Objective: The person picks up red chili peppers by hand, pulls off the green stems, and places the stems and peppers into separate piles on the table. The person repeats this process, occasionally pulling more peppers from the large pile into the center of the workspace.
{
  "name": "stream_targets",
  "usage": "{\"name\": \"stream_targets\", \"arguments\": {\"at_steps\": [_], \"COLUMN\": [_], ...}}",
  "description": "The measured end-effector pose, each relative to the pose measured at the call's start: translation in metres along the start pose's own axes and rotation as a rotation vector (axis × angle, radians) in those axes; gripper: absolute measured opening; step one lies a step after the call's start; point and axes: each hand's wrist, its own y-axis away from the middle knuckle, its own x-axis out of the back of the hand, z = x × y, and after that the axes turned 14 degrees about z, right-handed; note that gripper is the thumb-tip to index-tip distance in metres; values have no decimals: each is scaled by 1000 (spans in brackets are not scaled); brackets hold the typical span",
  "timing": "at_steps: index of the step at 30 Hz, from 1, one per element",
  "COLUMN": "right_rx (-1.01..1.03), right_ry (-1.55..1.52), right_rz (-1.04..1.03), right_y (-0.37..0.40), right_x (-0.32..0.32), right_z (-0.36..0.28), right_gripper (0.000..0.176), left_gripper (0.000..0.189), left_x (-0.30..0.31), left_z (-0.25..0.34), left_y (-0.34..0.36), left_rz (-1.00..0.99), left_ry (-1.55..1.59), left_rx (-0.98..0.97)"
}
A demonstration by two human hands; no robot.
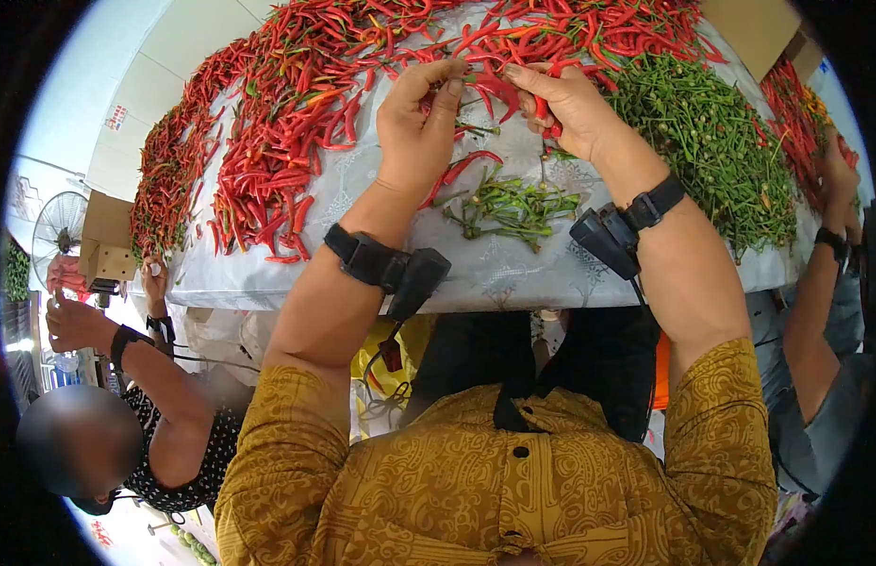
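Observation:
My left hand is raised over the table's cloth, its thumb and fingertips pinched near a small dark stem; what it grips is too small to name. My right hand is closed around red chilies beside it. Between the hands are more red chilies. Below them on the cloth lie a curved red chili and a small pile of green stems.
Red chilies cover the table's far and left parts. A large heap of green stems lies right. Co-workers' hands are at the left and right. A fan and cardboard box stand left.

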Motion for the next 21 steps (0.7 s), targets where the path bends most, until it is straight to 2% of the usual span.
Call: {"name": "stream_targets", "arguments": {"at_steps": [3,5,9,10,11,12,13,14,15,16,18,19,21], "right_rx": [21,25,-41,-41,18,77,77,203,328,328,514,398,415], "right_ry": [-23,-26,-67,-68,-77,-86,-86,-6,74,74,315,332,348], "right_rz": [-38,-76,-140,-140,-104,-67,-67,0,68,70,-132,-164,-174], "right_y": [-1,0,6,3,-1,-3,-3,-3,-2,0,7,12,14], "right_x": [1,1,-4,-2,1,1,1,1,-1,-2,-5,-9,-11], "right_z": [-1,-2,-4,-3,0,0,0,0,-1,-2,-6,-8,-7], "right_gripper": [20,19,16,16,13,11,11,14,19,19,31,40,41], "left_gripper": [17,18,19,19,19,19,19,18,18,18,18,17,17], "left_x": [0,-1,-2,-1,1,2,3,4,3,2,1,1,1], "left_z": [7,14,2,-2,-6,-7,-7,-8,-8,-7,-7,-8,-9], "left_y": [0,-1,-5,-7,-7,-7,-7,-7,-6,-6,-5,-5,-5], "left_rz": [-5,42,151,151,150,149,83,16,15,-26,-66,-85,-102], "left_ry": [39,188,315,466,618,618,688,757,757,748,740,686,630], "left_rx": [20,295,410,492,572,572,654,736,737,767,798,838,878]}}
